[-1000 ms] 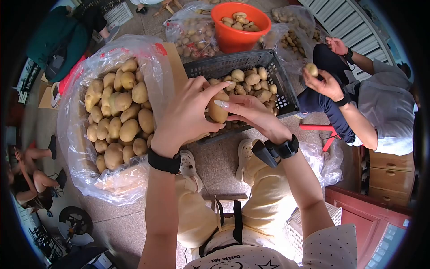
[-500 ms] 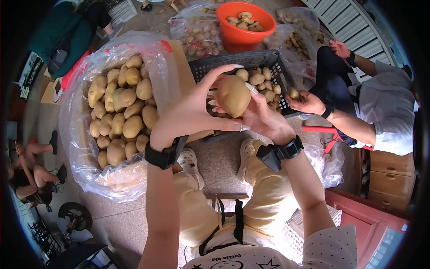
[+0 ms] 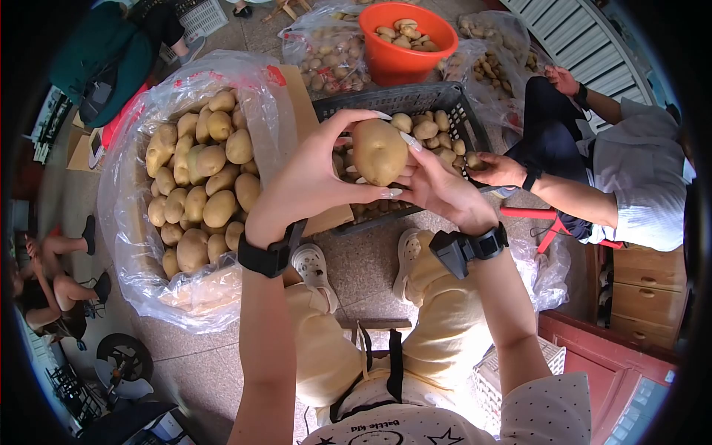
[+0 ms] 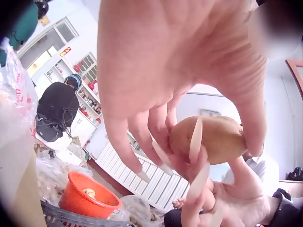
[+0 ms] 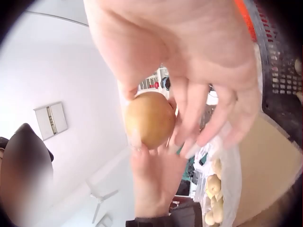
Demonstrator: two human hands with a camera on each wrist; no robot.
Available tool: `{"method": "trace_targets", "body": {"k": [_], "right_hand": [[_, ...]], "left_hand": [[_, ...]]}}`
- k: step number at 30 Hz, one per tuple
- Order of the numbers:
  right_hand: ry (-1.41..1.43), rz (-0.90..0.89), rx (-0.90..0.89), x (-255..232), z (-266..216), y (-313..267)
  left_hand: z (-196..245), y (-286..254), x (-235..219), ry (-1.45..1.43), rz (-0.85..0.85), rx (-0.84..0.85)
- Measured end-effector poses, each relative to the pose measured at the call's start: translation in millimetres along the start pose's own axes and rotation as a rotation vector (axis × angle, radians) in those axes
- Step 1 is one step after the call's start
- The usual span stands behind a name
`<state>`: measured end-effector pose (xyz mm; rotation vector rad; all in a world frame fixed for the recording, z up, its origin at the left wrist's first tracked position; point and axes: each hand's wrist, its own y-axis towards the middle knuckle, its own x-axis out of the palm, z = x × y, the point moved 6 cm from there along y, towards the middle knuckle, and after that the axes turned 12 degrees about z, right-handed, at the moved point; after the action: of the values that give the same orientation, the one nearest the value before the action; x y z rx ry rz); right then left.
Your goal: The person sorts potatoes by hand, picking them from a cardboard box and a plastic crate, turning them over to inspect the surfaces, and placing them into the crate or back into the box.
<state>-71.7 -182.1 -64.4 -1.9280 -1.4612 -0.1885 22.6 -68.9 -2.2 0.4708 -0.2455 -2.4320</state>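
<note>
A large tan potato [image 3: 380, 152] is held up between both hands, over the near side of a black crate [image 3: 467, 119] of smaller potatoes. My left hand [image 3: 308, 174] grips it from the left, thumb on one end and fingers curled about the other in the left wrist view. From the right, my right hand [image 3: 449, 189] holds the same potato, its thumb and fingertips around it. In the right wrist view the potato [image 5: 150, 118] sits between the right thumb and fingers, with the left hand [image 5: 158, 177] beyond it.
Left of the crate stands a plastic-lined box [image 3: 119, 193] heaped with larger potatoes. An orange bucket [image 3: 393, 68] and bags of potatoes [image 3: 326, 63] are behind. At the right a seated person's hand [image 3: 504, 170] reaches to the crate's edge, near a red stool [image 3: 545, 226].
Both hands have turned the potato, bringing its broad face into view, and shifted it slightly left lately. The seated person's hand has come down from raised to the crate with a potato.
</note>
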Motion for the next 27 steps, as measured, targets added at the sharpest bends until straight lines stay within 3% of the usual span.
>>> {"method": "trace_targets", "body": {"k": [2, 8, 11, 15, 17, 23, 27], "right_hand": [[-0.045, 0.134, 0.014, -20, 1, 5], [-0.331, 0.221, -0.117, -20, -8, -2], [-0.497, 0.207, -0.216, -8, -11, -6], [-0.456, 0.146, -0.221, -7, -4, -2], [-0.441, 0.134, -0.127, -11, 1, 0], [-0.215, 0.047, 0.013, -14, 11, 8], [-0.111, 0.055, 0.07, -15, 14, 7]], "left_hand": [[-3, -2, -4, 0.141, 0.044, -0.027], [-11, -6, 2, 0.475, 0.05, 0.041], [-7, -7, 7, 0.477, 0.038, 0.03], [-2, -9, 13, 0.544, -0.011, 0.017], [6, -9, 13, 0.544, 0.05, 0.171], [-1, -7, 13, 0.476, -0.012, 0.105], [-2, -9, 9, 0.486, 0.042, 0.12]]}}
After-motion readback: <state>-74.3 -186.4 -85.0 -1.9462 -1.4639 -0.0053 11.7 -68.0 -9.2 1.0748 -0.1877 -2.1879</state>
